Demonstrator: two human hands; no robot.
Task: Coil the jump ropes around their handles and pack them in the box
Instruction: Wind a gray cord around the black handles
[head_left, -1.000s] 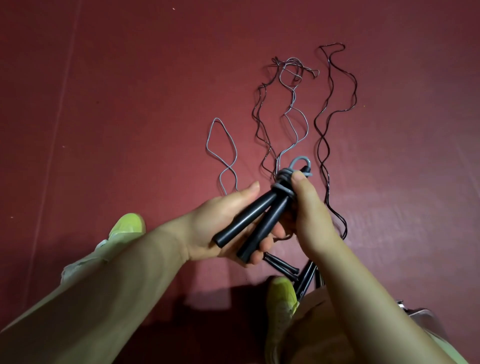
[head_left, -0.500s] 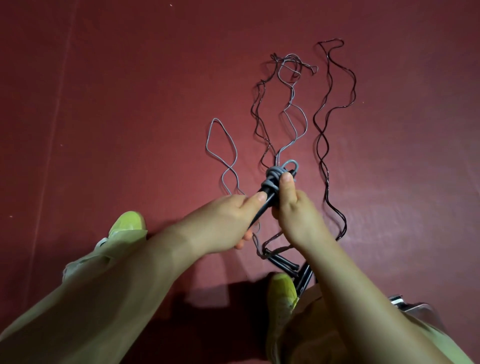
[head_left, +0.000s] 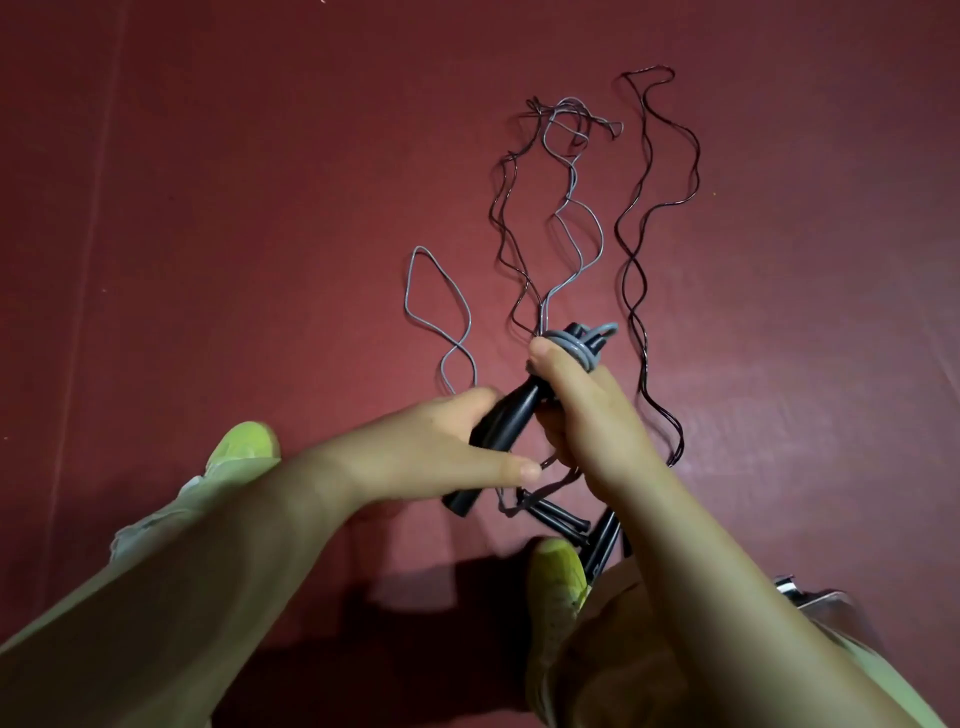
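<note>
Red floor (head_left: 260, 208) | both hands grip black handles (head_left: 506, 421) | grey rope (head_left: 576, 348) coiled on top

Floor (head_left: 260, 208): plain dark red, a faint paler line far left of the handles. Handles (head_left: 506, 415): matte black. Rope wound on their top end (head_left: 574, 345): grey, as are the loose loops (head_left: 436, 306) left of them. Other ropes (head_left: 639, 249) beyond the handles: glossy black. Shoes (head_left: 241, 447): lime yellow-green. Trousers (head_left: 156, 519): pale olive.
</note>
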